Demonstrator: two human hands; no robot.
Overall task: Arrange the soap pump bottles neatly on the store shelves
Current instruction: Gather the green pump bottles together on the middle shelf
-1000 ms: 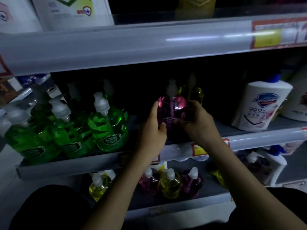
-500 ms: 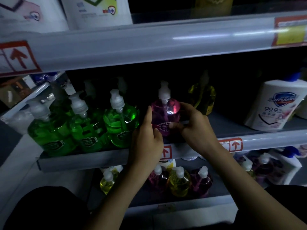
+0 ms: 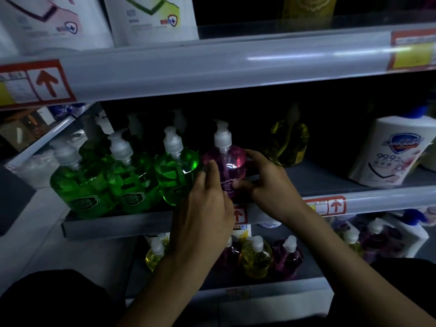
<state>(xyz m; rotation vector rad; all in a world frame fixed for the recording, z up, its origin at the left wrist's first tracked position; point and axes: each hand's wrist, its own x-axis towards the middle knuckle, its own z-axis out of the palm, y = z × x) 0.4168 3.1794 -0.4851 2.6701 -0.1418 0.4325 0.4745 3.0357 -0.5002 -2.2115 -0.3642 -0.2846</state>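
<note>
A: Hands?
B: Left hand (image 3: 203, 206) and right hand (image 3: 266, 185) cup pink pump bottle (image 3: 227, 166), upright on middle shelf (image 3: 141, 223).
A: Contents?
B: Pink liquid; green bottles (image 3: 132, 182) just left.

Three pump bottles (image 3: 132, 182) stand left of a fourth (image 3: 226, 166) (all upright) on the middle shelf (image 3: 354, 182).

Single head view, close, angled down at the middle shelf (image 3: 151, 223).

Green pump bottles (image 3: 81, 185): three in front | pink bottles, middle shelf (image 3: 225, 166): one | yellow bottles, middle shelf (image 3: 287, 145): one | white bottles (image 3: 391, 149): one | hands (image 3: 205, 208): two
</note>
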